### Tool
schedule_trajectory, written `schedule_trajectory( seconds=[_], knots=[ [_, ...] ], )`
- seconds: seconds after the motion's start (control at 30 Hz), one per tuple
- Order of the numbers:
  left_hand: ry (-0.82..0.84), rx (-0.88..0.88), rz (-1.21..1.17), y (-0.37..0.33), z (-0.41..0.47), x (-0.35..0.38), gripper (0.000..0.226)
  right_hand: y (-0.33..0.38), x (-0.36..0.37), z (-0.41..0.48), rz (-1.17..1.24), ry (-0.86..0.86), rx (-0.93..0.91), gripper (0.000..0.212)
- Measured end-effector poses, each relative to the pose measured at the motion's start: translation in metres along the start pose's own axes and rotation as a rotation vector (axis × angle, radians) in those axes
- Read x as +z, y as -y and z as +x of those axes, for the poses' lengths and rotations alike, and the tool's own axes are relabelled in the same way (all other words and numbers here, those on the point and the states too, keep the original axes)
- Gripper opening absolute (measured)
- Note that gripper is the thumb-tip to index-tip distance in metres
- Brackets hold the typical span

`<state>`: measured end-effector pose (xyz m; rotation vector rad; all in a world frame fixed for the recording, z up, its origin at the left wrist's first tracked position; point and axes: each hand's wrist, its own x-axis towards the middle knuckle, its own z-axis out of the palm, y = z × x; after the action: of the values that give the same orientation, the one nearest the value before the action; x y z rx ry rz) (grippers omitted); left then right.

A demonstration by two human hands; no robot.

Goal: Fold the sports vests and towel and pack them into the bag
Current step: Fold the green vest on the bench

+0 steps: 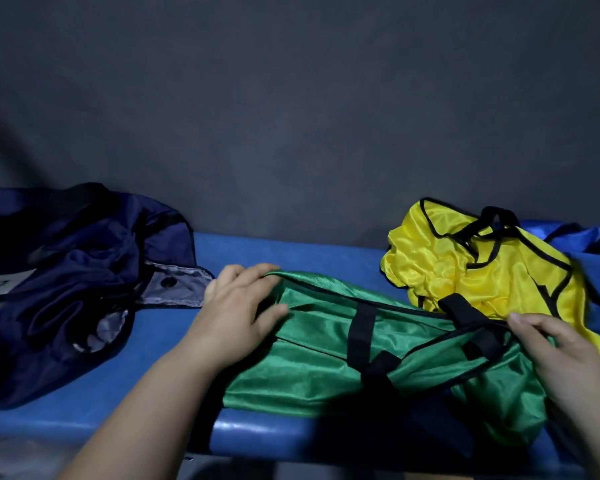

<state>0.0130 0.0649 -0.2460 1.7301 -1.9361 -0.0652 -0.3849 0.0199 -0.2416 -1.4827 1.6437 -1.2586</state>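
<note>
A green sports vest [312,358] with black trim and black straps lies spread across the blue bench [146,420] in front of me. My left hand [236,310] grips its upper left edge, fingers curled over the fabric. My right hand [565,351] holds the vest's right end, thumb on top. A crumpled yellow vest [465,271] with black trim lies behind it at the right. A blue vest [596,271] lies partly under the yellow one at the far right. The dark navy bag [66,289] slumps open at the left. No towel shows.
A dark grey wall [291,116] rises directly behind the bench. The bench's front edge [291,441] runs just below the green vest, with dark floor beneath it. A bare strip of bench lies between the bag and the green vest.
</note>
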Motion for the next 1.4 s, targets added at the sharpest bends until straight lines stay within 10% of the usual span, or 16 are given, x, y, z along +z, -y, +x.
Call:
schedule_trajectory(
  seconds=[0.3,0.57,0.9,1.23,1.4],
  knots=[
    [0.21,0.115,-0.312,0.02,-0.002,0.01,0.067,-0.002,0.004,0.006,-0.041,-0.01,0.044,0.027],
    [0.062,0.095,-0.333,0.023,0.001,0.015,0.025,0.004,0.005,0.003,-0.035,0.003,0.028,0.014],
    [0.039,-0.25,-0.587,0.005,-0.001,-0.002,0.056,0.017,0.008,-0.004,-0.048,0.041,0.011,0.016],
    [0.073,-0.112,-0.038,0.007,-0.007,0.004,0.01,0.012,0.007,-0.003,-0.079,0.034,0.015,0.019],
    [-0.015,-0.023,0.01,0.005,-0.007,0.006,0.029,0.014,0.008,-0.004,-0.066,0.026,0.004,0.018]
  ],
)
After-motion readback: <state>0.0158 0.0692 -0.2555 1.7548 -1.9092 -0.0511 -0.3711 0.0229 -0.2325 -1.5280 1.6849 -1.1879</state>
